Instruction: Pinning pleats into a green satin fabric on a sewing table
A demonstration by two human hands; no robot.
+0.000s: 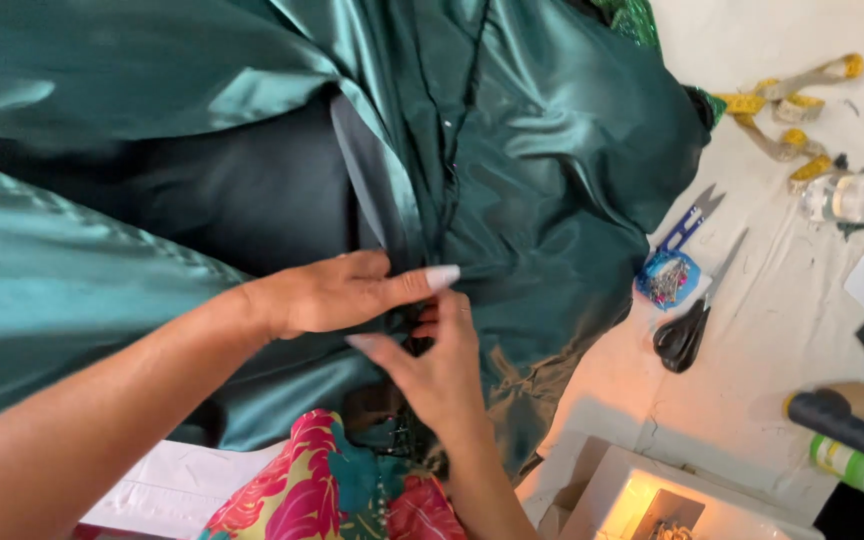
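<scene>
Head view: L hand lies flat on the dark green satin fabric, fingers straight and pressed together, pointing right, long pale nail at the tip. R hand sits just below, touching the L fingers from underneath; thumb and index curl in, pinching a fold of the fabric w/ something small and dark at the pinch — can't tell what. Rest of R fingers tucked behind, partly hidden.

Fabric spreads up and to both sides of the fingers, covering most of the table. A black zipper/seam line runs up from just above the fingertips. Darker lining panel sits up-left of L fingers.

Right of the fingers, apart from them: blue pin holder, small blue-handled snips touching it, black-handled scissors just beside. Further up-right: yellow tape measure, clear container. Lower right: thread spools. Below R wrist: floral garment; white box to its right.
</scene>
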